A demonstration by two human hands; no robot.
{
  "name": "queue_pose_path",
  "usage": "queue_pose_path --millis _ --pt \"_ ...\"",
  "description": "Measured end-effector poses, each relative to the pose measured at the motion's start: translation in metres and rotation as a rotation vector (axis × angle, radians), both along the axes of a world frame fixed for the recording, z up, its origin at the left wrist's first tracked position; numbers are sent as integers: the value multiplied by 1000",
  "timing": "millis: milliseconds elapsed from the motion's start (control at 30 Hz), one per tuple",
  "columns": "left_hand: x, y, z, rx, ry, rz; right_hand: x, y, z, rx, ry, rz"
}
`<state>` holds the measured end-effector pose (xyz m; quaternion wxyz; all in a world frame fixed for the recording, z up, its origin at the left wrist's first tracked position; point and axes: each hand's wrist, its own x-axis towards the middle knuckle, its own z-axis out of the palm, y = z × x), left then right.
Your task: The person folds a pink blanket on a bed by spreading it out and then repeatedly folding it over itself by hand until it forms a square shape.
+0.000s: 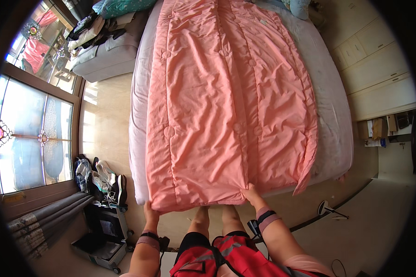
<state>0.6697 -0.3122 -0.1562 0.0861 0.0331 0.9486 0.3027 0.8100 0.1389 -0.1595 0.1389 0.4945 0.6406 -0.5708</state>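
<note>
A pink quilt [203, 115] lies lengthwise over the bed, wrinkled, with a long fold line down its middle. At its near left corner my left hand [151, 213] is closed on the quilt's edge. My right hand [251, 193] pinches the near edge farther right, where the fold line meets it. Between my hands the near edge runs fairly straight. The quilt's right part spreads beyond my right hand, and its near right corner hangs at the mattress edge. Under it shows the pale bed sheet [333, 120], mostly along the right side.
To the left, an open suitcase [101, 244] lies on the floor near several shoes [108, 182]. A grey sofa [106, 60] piled with clothes stands by the bed's far left. Wooden cabinets [374, 69] line the right. A small round-headed stand [326, 207] is on the floor at right.
</note>
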Motion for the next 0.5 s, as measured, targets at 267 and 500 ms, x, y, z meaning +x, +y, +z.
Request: queue_pose_path --millis 267,500 --pt "-13 31 -4 558 -791 922 -2 7 -1 167 -90 77" --pt "-8 28 -4 525 -822 871 -67 30 -4 422 201 -39"
